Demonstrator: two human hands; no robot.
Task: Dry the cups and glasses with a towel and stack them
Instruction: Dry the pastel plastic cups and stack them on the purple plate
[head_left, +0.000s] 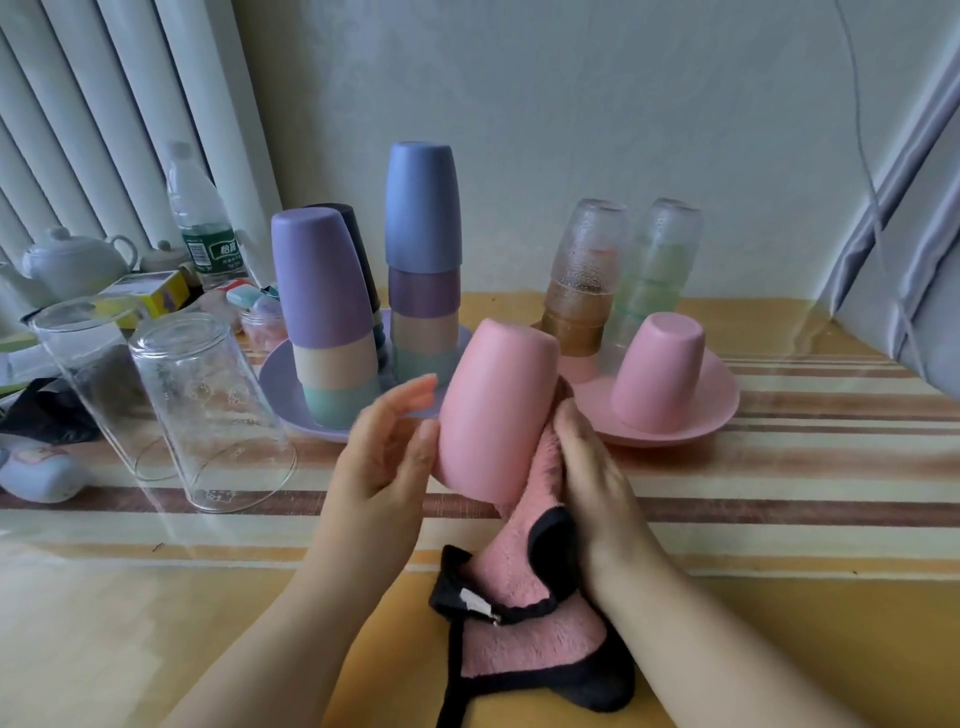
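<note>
I hold a tall pink cup (493, 410) bottom-up and tilted above the table. My left hand (384, 457) is at its left side, fingers nearly straight, thumb touching the cup wall. My right hand (592, 467) grips a pink towel with black trim (524, 571) and presses it against the cup's right side; the towel's tail lies on the table. Behind, a shorter pink cup (657, 374) stands upside down on a pink plate (691, 426). Two stacks of coloured cups (322, 312) (423, 249) stand on a purple plate (283, 384). Two stacks of textured glasses (582, 280) (649, 270) stand at the back.
Two clear glasses (208, 405) (83, 364) stand upside down at the left on the striped tablecloth. Farther left are a water bottle (200, 223), a white teapot (72, 260), small boxes and clutter. A wall is behind, and a grey curtain (904, 260) hangs at the right.
</note>
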